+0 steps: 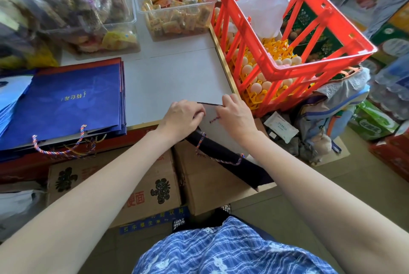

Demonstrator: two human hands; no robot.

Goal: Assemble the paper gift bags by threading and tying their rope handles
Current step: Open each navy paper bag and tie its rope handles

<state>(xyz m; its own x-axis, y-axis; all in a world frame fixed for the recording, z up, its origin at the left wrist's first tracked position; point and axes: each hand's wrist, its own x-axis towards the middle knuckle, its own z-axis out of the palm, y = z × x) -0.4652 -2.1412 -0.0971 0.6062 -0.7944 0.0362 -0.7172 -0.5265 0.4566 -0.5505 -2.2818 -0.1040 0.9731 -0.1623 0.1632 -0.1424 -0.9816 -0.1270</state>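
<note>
We are partway through the pile. At the left of the white tabletop (177,74) lies a flat stack of dark blue paper gift bags (66,103), and the twisted red, white and blue rope handles (59,147) hanging off its near edge suggest those are already done.

The bag in hand is another dark blue paper bag with a pale inner face (221,134), propped open at the near right corner of the tabletop, its top edge just under our fingers. One multicoloured rope handle (218,158) already loops across its nearer dark panel, so we judge that side threaded. Our left hand (182,116) curls over the left of the bag's rim and seems to pinch it, though what its fingertips hold is hidden. Our right hand (234,114) pinches at the rim on the right, where a short end of the red-flecked rope (214,119) shows against the pale inner face

So we reckon the second handle is being fed through or knotted on the far panel; whether its other end is tied yet we cannot tell. How many bags remain is not visible

The orange plastic crate of eggs (287,52) stands just beside the tabletop's right edge
</note>
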